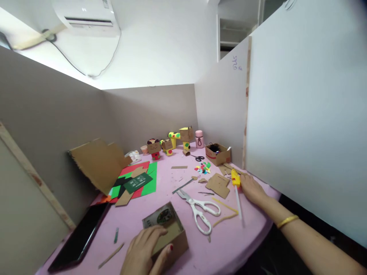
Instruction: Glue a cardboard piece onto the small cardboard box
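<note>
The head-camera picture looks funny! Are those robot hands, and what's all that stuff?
No robot here: those are a person's own bare hands. There is just one picture, taken by a camera worn on the person's head, so it looks forward and down past their arms. The left hand is on a small open cardboard box. The right hand is at a yellow tool, maybe a glue gun; I can't tell whether it is gripped. On the pink table lie white-handled scissors, colored sheets and a scatter of bright little cutouts. Farther back stand cardboard-headed figures.
</note>
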`<move>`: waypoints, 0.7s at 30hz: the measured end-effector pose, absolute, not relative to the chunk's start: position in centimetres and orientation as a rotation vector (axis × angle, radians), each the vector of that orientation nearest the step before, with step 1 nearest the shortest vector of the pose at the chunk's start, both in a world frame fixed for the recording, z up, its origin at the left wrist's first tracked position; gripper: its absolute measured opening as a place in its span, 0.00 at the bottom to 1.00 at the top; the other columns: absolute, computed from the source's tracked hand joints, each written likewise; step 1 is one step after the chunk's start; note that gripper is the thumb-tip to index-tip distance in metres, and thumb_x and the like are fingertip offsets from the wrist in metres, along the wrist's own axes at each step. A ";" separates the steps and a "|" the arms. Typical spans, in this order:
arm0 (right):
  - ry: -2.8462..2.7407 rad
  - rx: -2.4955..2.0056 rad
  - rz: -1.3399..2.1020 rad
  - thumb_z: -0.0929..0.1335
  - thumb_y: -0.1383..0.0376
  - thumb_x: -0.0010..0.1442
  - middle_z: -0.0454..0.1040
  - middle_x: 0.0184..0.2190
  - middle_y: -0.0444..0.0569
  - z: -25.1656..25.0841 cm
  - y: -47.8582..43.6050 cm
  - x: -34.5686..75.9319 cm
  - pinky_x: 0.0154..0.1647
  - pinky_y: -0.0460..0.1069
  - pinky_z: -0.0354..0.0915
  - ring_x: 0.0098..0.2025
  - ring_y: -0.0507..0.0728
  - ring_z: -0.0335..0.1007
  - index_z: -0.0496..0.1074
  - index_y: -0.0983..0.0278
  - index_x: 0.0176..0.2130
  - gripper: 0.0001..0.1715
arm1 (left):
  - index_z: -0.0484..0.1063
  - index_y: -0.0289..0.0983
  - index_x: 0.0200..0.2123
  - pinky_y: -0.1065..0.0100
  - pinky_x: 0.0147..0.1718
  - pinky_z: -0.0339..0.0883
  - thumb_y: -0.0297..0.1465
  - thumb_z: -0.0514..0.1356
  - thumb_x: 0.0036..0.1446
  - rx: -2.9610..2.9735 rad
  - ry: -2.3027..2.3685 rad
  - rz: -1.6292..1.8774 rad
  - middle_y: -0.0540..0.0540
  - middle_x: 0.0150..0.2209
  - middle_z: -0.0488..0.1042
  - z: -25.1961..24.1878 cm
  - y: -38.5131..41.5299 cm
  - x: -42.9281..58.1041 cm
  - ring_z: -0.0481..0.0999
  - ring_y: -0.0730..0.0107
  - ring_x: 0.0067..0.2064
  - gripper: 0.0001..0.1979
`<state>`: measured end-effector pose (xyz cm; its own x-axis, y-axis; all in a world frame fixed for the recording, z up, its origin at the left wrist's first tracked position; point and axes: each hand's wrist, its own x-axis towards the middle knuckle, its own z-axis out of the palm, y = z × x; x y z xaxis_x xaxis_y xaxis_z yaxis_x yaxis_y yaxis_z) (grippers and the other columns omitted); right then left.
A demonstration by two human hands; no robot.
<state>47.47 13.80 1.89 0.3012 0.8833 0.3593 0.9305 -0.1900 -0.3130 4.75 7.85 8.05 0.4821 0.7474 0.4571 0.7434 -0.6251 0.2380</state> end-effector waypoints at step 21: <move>-1.561 -1.216 0.805 0.56 0.47 0.63 0.62 0.60 0.55 7.3 8.6 28.6 0.61 0.59 0.52 0.61 0.59 0.56 0.60 0.63 0.58 0.32 | 0.33 0.39 0.65 0.54 0.64 0.35 0.51 0.39 0.60 1.329 1.421 1.328 0.41 0.69 0.33 5.4 6.5 7.3 0.34 0.65 0.68 0.36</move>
